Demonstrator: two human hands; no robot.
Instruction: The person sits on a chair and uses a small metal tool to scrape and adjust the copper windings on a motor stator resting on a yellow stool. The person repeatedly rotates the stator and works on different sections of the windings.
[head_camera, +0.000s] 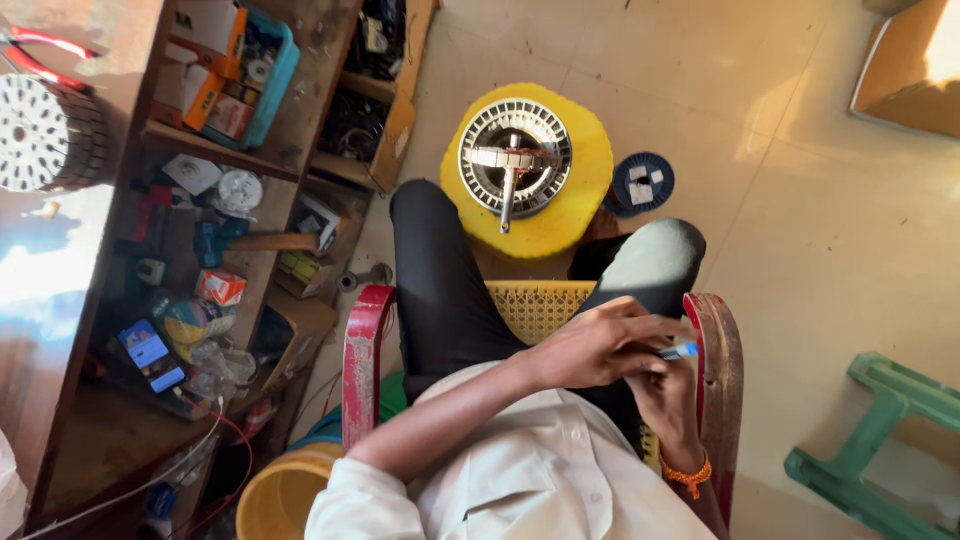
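Two hands meet over a small blue-tipped object

Several shelves (200, 150) fill the left of the frame, crowded with boxes, a hammer (255, 241) and loose wires, beside a sunlit wooden counter (40, 300) at far left that carries a round perforated metal part (40, 132). At upper centre a yellow round stool (585, 185) stands on the tiled floor, bearing a finned metal motor stator (515, 157) right in front of the person's knees. A green plastic stool (880, 450) sits at lower right, and a yellow bucket (280, 495) at lower left. A small blue spool (640, 182) lies just beside the yellow stool.

The person sits in a red-armed chair (362, 360) with a yellow woven seat. Both hands come together above the lap at centre right. The left hand (600, 340) is curled, its fingers folded over the right hand (670, 385). A small blue-tipped object (680, 351) pokes out between them; which hand grips it cannot be told.
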